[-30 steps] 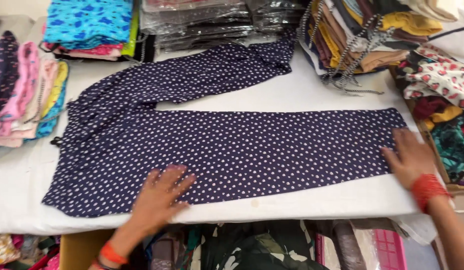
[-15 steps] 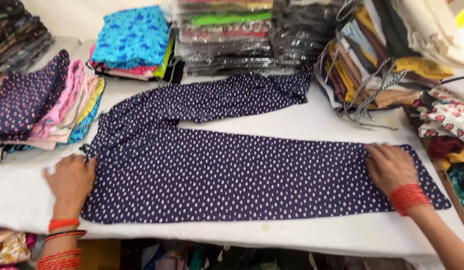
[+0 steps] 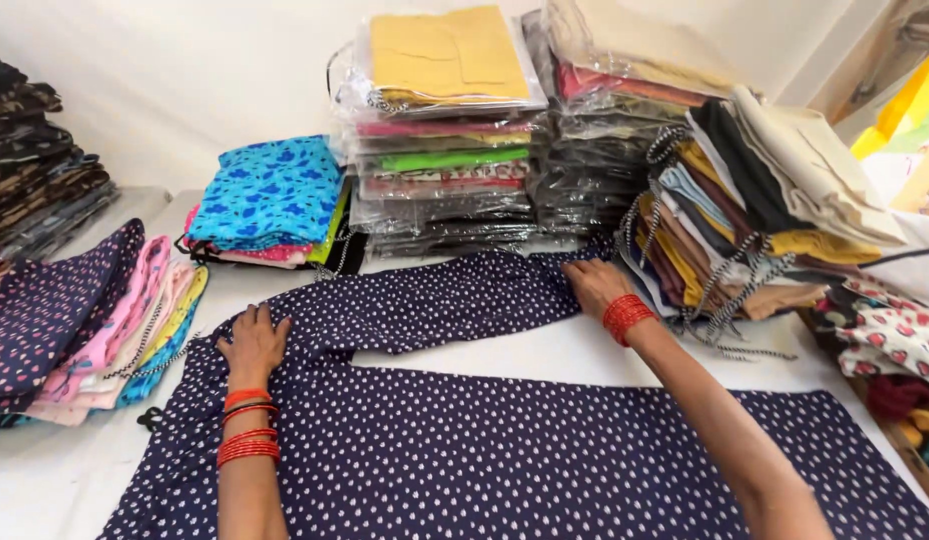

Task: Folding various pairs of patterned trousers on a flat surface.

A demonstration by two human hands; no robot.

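Lighting was bright, even and diffuse, with only faint shadows under the hands. Glare showed on the plastic-wrapped stacks (image 3: 445,150). The white table (image 3: 585,355) appeared nearly overexposed. Detail was slightly soft overall, possibly from motion. The upper right corner was washed out and unfocused.

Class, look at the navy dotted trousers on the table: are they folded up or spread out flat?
Spread out. The navy dotted trousers lie flat on the white table, both legs extended and apart; the left hand and right hand press the far leg.

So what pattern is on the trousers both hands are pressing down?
Navy trousers with small white spots, clearest in the head view.
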